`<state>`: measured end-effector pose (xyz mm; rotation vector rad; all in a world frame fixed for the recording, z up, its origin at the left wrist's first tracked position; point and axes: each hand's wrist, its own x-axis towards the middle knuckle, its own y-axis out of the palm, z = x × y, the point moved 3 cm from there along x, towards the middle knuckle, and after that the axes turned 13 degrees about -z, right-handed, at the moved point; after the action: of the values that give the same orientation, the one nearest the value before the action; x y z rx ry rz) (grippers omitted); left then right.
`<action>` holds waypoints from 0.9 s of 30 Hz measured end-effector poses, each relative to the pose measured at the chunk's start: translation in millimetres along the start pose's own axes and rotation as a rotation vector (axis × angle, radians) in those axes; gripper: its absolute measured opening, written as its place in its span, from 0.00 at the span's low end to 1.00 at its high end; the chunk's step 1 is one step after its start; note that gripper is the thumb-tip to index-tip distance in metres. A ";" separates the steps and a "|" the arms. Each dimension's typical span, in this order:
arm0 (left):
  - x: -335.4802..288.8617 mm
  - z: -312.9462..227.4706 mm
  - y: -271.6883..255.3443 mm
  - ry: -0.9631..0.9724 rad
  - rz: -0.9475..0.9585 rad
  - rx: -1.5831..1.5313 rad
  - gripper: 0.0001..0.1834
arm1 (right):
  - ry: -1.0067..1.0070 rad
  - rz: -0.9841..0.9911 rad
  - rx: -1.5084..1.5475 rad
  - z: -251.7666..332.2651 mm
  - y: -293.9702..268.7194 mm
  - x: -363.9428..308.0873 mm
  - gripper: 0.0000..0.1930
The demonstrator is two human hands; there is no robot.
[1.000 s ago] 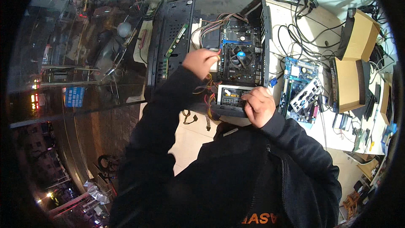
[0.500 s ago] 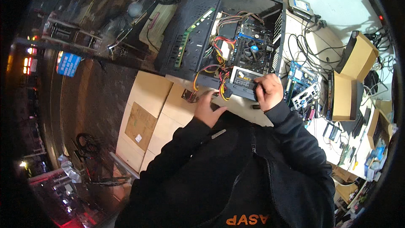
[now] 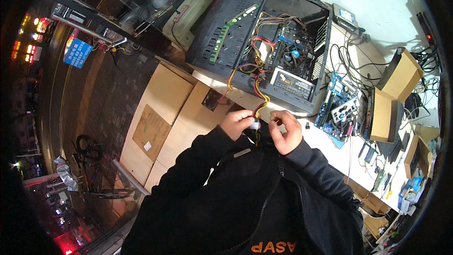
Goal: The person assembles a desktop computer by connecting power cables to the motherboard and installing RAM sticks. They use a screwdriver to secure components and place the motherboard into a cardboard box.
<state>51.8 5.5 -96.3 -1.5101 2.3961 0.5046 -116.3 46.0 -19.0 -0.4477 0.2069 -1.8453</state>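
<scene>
White worktop point(image 3: 315, 138), computer case point(image 3: 236, 0) with power supply point(image 3: 293, 85) inside

Black metal computer case point(image 3: 236, 33) is blocking forward, red-yellow-black cables point(image 3: 259, 92) crossing its near side. White tabletop point(image 3: 315, 140) is leaving room between bare right hand point(image 3: 287, 133) and blue circuit board point(image 3: 336, 94), small black object point(image 3: 307, 125) intruding.

Cable point(image 3: 263, 98): red, yellow and black strands, bunched loosely, spilling over the near wall of the case point(image 3: 243, 4), bowing right, then swinging back left to the plug.
Plug point(image 3: 255, 125): small and white, pinched and held up, well clear of the case!
Wires point(image 3: 257, 137): thin, yellow and dark, dangling just below the plug.
Case: black, open, tilted in view.
</scene>
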 end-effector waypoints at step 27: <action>30.3 28.3 -86.0 0.319 -0.778 0.386 0.10 | 0.410 0.410 -0.205 -58.5 26.7 -25.3 0.20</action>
<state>117.8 -41.3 -146.9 -2.2302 1.7103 -0.3665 -109.9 56.7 -87.0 -0.1430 0.7183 -1.4966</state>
